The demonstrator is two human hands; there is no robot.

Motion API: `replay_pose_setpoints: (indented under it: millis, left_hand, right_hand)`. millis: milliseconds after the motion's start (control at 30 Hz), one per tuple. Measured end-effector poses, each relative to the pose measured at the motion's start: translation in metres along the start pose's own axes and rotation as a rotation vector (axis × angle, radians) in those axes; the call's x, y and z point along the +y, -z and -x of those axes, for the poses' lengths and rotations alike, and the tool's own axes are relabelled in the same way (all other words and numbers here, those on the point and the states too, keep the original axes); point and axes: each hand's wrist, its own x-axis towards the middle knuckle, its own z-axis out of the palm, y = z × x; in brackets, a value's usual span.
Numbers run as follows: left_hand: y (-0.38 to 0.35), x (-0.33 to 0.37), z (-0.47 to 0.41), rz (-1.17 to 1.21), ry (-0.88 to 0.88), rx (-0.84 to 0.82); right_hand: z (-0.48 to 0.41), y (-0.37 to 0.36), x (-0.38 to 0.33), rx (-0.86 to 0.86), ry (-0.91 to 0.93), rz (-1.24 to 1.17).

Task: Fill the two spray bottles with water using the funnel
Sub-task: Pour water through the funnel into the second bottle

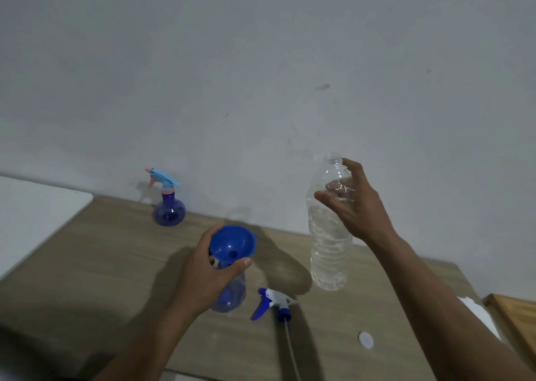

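A blue funnel sits in the neck of a clear blue spray bottle standing on the wooden table. My left hand grips the bottle's neck just under the funnel. My right hand holds a clear, uncapped water bottle upright above the table, to the right of the funnel; it is mostly full. The bottle's blue-and-white spray head lies on the table with its tube pointing toward me. A second spray bottle, with a light blue and pink trigger, stands by the wall at the back left.
A white bottle cap lies near the table's front right. A white surface adjoins the table on the left. A wooden object and white paper sit at the right edge. A grey wall rises behind.
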Motion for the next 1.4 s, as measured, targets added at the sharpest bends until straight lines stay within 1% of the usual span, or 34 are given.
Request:
replay_pose_setpoints:
  millis: [233,300,400,500,767,933,1000,1133,1400]
  left_hand:
    - [0.001,-0.005,-0.004,0.0,-0.047,-0.013]
    - [0.001,-0.006,-0.005,0.002,-0.045,-0.01]
    - [0.003,-0.007,-0.005,-0.017,-0.038,-0.011]
    - [0.004,-0.006,-0.006,-0.023,-0.022,-0.016]
    - [0.008,-0.005,-0.005,-0.041,-0.011,-0.037]
    - [0.009,-0.003,-0.004,-0.039,-0.006,-0.051]
    - [0.009,-0.003,-0.004,-0.042,-0.003,-0.051]
    - [0.009,-0.003,-0.005,-0.053,0.001,-0.054]
    - [0.008,-0.001,-0.005,-0.051,-0.014,-0.054]
  right_hand:
    - [-0.003,-0.001,-0.026,-0.431,0.055,0.297]
    - [-0.002,-0.003,-0.031,-0.53,0.048,0.375]
    - [-0.001,-0.008,-0.04,-0.671,0.018,0.42]
    - [-0.002,-0.015,-0.046,-0.781,0.015,0.495]
    - [-0.005,-0.029,-0.06,-0.881,0.053,0.658]
    - [-0.008,-0.032,-0.071,-0.971,-0.01,0.629]
    - [-0.008,-0.032,-0.074,-0.971,-0.01,0.654]
    - [-0.008,-0.036,-0.078,-0.951,0.071,0.806]
    - [-0.007,-0.039,-0.095,-0.958,0.096,0.939]
